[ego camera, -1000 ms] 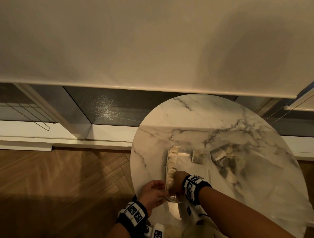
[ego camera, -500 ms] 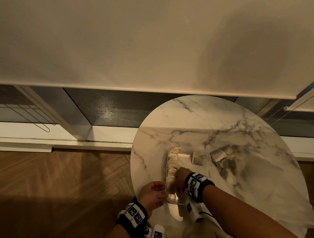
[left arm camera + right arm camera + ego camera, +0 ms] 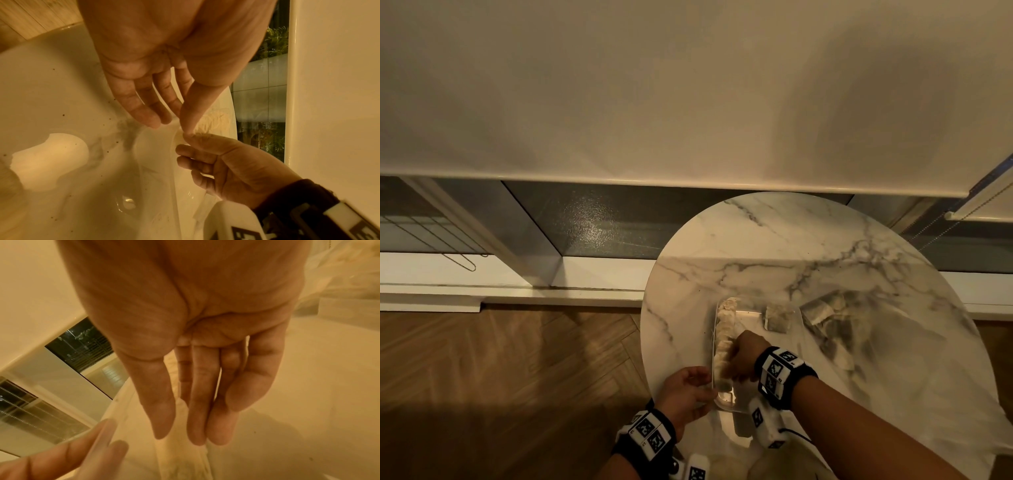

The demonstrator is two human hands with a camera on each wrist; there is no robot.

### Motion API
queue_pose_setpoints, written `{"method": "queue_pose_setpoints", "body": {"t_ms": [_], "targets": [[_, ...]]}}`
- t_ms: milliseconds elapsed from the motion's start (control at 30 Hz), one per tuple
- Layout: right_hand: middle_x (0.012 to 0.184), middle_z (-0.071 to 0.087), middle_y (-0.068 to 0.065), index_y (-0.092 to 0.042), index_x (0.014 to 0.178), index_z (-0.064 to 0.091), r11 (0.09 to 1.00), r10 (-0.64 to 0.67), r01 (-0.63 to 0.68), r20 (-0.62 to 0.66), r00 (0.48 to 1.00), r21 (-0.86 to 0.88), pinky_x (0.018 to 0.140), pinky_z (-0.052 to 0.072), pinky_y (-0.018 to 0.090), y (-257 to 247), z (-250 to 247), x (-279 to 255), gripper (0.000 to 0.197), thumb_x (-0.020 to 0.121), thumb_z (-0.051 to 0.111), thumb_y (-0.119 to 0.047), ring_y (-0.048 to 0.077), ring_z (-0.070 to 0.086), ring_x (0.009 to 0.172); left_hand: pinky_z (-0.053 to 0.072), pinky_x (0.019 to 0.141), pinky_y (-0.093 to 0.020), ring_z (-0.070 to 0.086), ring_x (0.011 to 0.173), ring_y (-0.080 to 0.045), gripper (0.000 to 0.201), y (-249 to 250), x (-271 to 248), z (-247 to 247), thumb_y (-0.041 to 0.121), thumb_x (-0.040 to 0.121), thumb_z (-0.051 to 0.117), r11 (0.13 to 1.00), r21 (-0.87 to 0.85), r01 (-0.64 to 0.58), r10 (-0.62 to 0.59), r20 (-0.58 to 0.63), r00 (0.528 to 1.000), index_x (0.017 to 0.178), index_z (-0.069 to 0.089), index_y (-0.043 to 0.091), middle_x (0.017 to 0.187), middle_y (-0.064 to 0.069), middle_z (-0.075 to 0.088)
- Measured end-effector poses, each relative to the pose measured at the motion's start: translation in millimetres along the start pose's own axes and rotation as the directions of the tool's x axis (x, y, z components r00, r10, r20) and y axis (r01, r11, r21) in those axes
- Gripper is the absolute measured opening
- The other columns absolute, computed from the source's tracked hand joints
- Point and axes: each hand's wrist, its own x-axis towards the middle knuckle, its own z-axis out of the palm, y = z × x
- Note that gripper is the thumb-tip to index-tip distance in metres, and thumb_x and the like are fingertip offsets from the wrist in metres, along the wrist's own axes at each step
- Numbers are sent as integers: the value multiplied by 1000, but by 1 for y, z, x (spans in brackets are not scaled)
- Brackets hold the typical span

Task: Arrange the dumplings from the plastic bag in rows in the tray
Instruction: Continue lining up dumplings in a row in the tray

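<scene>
A clear plastic tray [image 3: 726, 406] lies on the round marble table [image 3: 756, 246]. A row of pale dumplings [image 3: 726, 318] runs along its left wall, and one more dumpling [image 3: 777, 318] sits at its far right. My left hand [image 3: 707, 387] holds the tray's near left corner, with the rim between thumb and fingers [image 3: 152, 120]. My right hand [image 3: 729, 366] reaches down onto the near part of the row. Its straight fingers [image 3: 197, 426] hold nothing, and their tips meet a dumpling [image 3: 180, 460].
A crumpled clear plastic bag [image 3: 893, 359] with more dumplings [image 3: 822, 308] lies right of the tray. The table's left edge is close to my left hand, with wood floor [image 3: 517, 377] below. A window sill and a lowered blind are behind.
My right hand has crept a little farther along the dumpling row. My left hand has stayed at the tray's near left corner.
</scene>
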Motion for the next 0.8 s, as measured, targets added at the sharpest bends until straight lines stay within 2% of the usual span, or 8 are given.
{"method": "queue_pose_setpoints", "body": {"t_ms": [133, 267, 433, 533, 633, 800], "targets": [[93, 73, 6, -16, 98, 71, 999, -53, 53, -34, 998, 10, 62, 58, 26, 3, -5, -2, 25, 75, 80, -17, 17, 70, 77, 55, 64, -29, 70, 95, -22, 42, 0, -1, 1, -12, 78, 71, 1000, 6, -2, 2, 0, 1000, 111, 66, 13, 109, -4, 73], [96, 70, 0, -25, 89, 70, 990, -134, 138, -184, 974, 11, 79, 57, 30, 6, -5, -1, 12, 77, 68, -21, 17, 66, 88, 55, 67, -31, 69, 98, -21, 41, 1, -3, 2, -10, 79, 72, 1000, 26, -9, 9, -13, 1000, 111, 66, 15, 110, -3, 73], [99, 70, -3, -28, 92, 71, 980, -199, 193, -172, 965, -52, 80, 55, 25, 10, 0, 2, 14, 80, 73, -22, 12, 65, 89, 54, 64, -29, 70, 93, -20, 41, 1, -5, 2, -10, 79, 72, 999, 38, -17, 18, -16, 1000, 111, 66, 15, 109, -3, 73], [98, 70, -3, -29, 87, 70, 977, -211, 203, -174, 962, -66, 80, 55, 26, 11, 2, 3, 8, 82, 74, -25, 12, 65, 89, 55, 62, -28, 70, 95, -20, 40, 2, -6, 3, -10, 79, 72, 999, 42, -15, 15, -21, 1000, 110, 66, 15, 110, -3, 72], [97, 70, -3, -31, 80, 65, 977, -212, 206, -203, 956, -52, 79, 54, 25, 10, 3, 2, 10, 83, 72, -25, 13, 65, 88, 55, 65, -29, 69, 97, -21, 40, 3, -6, 3, -10, 80, 72, 999, 47, -16, 17, -25, 1000, 110, 66, 16, 110, -3, 72], [93, 71, -2, -26, 85, 71, 983, -180, 180, -238, 954, -21, 76, 52, 25, 11, 0, 1, 2, 84, 71, -26, 14, 65, 87, 54, 67, -30, 69, 97, -21, 39, 3, -7, 3, -9, 79, 72, 999, 50, -16, 17, -22, 1000, 109, 67, 15, 110, -3, 72]]}}
